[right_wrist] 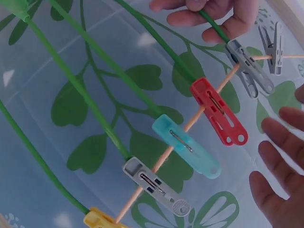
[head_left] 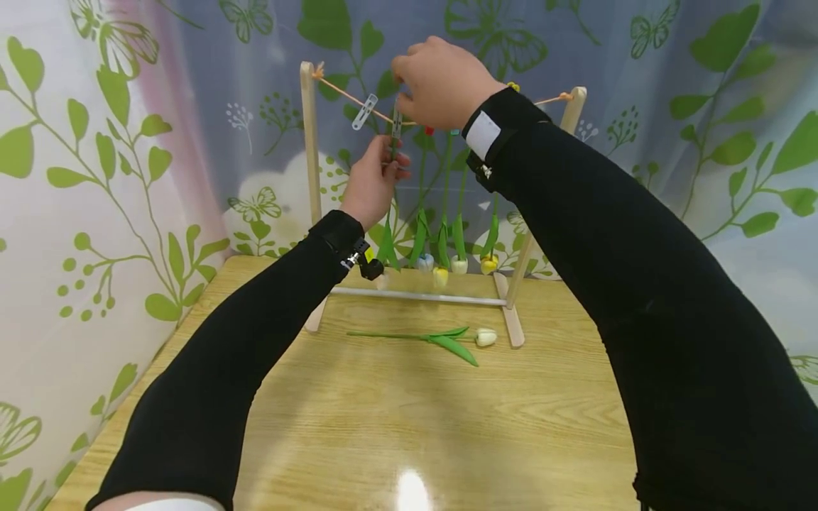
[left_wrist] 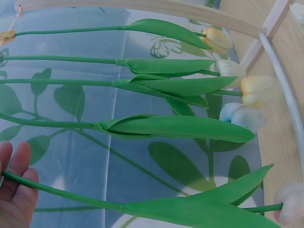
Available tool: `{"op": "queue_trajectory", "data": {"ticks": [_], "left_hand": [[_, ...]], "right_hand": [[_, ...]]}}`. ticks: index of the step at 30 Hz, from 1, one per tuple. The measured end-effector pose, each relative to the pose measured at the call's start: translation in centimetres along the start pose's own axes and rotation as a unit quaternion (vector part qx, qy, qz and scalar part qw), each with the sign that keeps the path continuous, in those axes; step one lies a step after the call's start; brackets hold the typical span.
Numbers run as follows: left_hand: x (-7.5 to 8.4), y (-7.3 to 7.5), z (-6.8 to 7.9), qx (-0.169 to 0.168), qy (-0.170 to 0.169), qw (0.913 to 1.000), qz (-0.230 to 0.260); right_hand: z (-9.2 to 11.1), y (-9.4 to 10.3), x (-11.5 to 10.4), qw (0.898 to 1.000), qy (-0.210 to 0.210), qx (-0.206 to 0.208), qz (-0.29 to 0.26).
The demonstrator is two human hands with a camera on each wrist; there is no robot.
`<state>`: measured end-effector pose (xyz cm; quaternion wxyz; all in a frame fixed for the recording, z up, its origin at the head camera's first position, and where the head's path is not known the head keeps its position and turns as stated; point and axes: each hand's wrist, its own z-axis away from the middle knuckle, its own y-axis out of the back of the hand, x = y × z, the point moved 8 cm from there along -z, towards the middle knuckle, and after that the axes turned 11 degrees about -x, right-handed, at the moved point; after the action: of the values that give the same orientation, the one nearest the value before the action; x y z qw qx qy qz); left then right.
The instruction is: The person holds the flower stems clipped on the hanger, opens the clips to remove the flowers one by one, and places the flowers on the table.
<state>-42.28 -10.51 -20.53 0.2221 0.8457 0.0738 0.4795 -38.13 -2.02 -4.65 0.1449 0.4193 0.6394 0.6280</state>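
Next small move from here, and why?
I'd probably ease the left hand off the slim green tulip stem: the long grey plastic clothespin on the thin orange cord appears to grip its end, and the right wrist view shows the right hand, fingers spread, clear of that clothespin.

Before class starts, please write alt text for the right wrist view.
The left hand pinches a green stem at a gray clothespin on an orange cord; the right hand, fingers apart, is near. Four more clothespins, red, turquoise, gray and yellow, each hold a stem; an outer gray clothespin holds none.
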Motion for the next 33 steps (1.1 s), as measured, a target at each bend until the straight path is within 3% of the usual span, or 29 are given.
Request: {"op": "queue_trajectory", "data": {"ticks": [8, 18, 26, 33], "left_hand": [[-0.1, -0.3, -0.1, -0.005, 0.001, 0.9999, 0.016], [0.6, -0.6, -0.4, 0.000, -0.012, 0.9998, 0.016], [0.9, -0.6, 0.2, -0.001, -0.003, 0.9986, 0.052], [1.2, -0.4, -0.1, -0.005, -0.009, 0.9992, 0.038]], "right_hand": [[-1.2, -1.0, -0.1, 0.998, -0.009, -0.059, 0.028], [-1.7, -1.3, -0.1, 0.996, -0.024, -0.072, 0.048], [-2.2, -1.8, -0.8, 0.995, -0.026, -0.076, 0.059], [-2.3, -1.3, -0.8, 0.993, -0.038, -0.095, 0.066]]}}
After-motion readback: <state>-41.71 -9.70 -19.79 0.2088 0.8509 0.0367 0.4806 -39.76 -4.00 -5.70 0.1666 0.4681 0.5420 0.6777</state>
